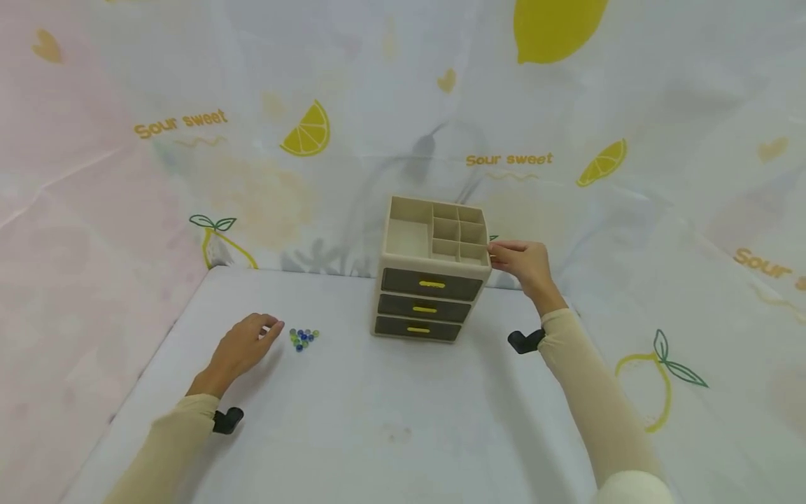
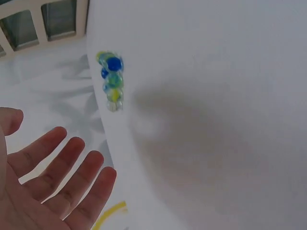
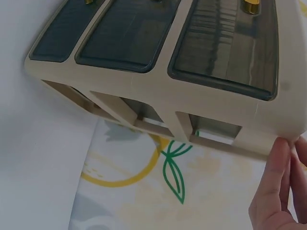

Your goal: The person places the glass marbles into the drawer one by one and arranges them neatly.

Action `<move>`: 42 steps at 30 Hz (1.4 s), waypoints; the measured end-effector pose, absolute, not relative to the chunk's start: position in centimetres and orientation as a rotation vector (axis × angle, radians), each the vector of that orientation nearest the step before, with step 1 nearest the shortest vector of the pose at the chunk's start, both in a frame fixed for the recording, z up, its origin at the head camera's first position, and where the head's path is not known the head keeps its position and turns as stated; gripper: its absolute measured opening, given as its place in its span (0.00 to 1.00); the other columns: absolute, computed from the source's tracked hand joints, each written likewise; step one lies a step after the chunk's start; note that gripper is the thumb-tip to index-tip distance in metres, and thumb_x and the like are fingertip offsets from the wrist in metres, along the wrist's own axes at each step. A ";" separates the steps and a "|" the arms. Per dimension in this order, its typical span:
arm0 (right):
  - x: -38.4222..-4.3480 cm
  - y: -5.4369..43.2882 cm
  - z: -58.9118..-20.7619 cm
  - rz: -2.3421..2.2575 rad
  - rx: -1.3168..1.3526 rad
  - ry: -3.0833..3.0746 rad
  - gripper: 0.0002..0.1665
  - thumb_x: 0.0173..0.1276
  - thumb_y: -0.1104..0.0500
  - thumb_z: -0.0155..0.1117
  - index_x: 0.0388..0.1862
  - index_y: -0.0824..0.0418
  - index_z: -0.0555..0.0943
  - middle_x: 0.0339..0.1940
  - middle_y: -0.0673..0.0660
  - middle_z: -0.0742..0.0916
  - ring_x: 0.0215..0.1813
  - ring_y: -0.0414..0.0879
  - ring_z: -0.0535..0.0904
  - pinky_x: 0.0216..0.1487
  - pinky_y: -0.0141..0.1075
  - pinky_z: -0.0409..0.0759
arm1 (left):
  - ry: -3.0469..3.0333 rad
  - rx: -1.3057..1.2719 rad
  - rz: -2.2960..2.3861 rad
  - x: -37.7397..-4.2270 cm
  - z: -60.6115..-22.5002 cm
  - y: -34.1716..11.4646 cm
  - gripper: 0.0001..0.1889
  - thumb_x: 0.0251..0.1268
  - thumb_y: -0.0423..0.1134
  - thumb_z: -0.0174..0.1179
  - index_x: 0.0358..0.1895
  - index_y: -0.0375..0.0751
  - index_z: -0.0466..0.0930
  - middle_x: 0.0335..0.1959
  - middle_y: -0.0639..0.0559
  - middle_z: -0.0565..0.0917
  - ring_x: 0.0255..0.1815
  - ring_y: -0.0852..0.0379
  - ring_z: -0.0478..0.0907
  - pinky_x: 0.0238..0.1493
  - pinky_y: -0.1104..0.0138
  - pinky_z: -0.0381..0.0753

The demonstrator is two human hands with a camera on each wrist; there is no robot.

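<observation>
Clearly, the loose marbles [image 1: 303, 337] are posing the main risk: they are lying in a small triangle on the left of the table [image 1: 352, 413], nothing visibly penning them in, and the left grip [image 1: 242, 346] is hovering just left of them, fingers apart and holding nothing, so a careless brush could be sending them rolling. Farther right, the drawer unit [image 1: 433, 267] is standing toward the far side; the right grip [image 1: 524, 264] is touching its top right edge, though I cannot tell whether it is pinching. A lopsided push there could be sliding or tipping it.
</observation>
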State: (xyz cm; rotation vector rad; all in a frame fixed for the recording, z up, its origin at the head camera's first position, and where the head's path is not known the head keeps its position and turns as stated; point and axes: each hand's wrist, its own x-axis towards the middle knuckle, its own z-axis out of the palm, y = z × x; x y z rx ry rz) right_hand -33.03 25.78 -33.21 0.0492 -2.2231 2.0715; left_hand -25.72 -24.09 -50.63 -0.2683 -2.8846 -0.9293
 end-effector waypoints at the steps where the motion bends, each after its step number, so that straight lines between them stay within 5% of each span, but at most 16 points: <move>1: -33.1 25.8 -33.1 2.075 0.054 -2.225 0.20 0.62 0.68 0.69 0.49 0.82 0.78 0.31 0.55 0.89 0.32 0.46 0.87 0.41 0.36 0.85 | -2.876 -0.280 -0.950 -25.8 -50.5 -23.6 0.25 0.76 0.53 0.47 0.55 0.33 0.77 0.49 0.38 0.80 0.47 0.41 0.77 0.43 0.48 0.79; 16: -33.9 25.7 -32.5 2.089 -0.070 -2.298 0.20 0.62 0.64 0.71 0.45 0.80 0.81 0.28 0.56 0.88 0.29 0.45 0.87 0.36 0.33 0.86 | -2.787 -0.409 -1.150 -26.3 -49.4 -17.0 0.22 0.75 0.54 0.50 0.54 0.38 0.80 0.47 0.46 0.83 0.47 0.48 0.78 0.46 0.51 0.80; 25: -33.7 25.6 -32.2 2.120 -0.112 -2.275 0.06 0.61 0.64 0.72 0.33 0.68 0.86 0.28 0.57 0.88 0.29 0.45 0.87 0.35 0.33 0.86 | -2.775 -0.502 -1.309 -26.4 -48.5 -13.9 0.18 0.75 0.50 0.51 0.52 0.40 0.81 0.43 0.49 0.84 0.44 0.53 0.80 0.40 0.59 0.81; 34: -33.4 25.7 -32.6 2.052 -0.037 -2.299 0.19 0.59 0.65 0.74 0.44 0.77 0.82 0.29 0.54 0.88 0.31 0.45 0.87 0.37 0.35 0.86 | -2.754 -0.601 -1.353 -26.6 -47.7 -11.1 0.15 0.75 0.50 0.52 0.49 0.46 0.83 0.35 0.58 0.82 0.38 0.60 0.78 0.35 0.64 0.79; 42: -33.1 25.6 -33.1 2.018 -0.016 -2.277 0.24 0.58 0.66 0.74 0.50 0.80 0.80 0.31 0.53 0.88 0.32 0.45 0.87 0.38 0.35 0.86 | -2.773 -0.562 -1.397 -26.3 -48.6 -11.4 0.16 0.75 0.50 0.52 0.48 0.43 0.83 0.42 0.47 0.84 0.37 0.58 0.79 0.35 0.64 0.79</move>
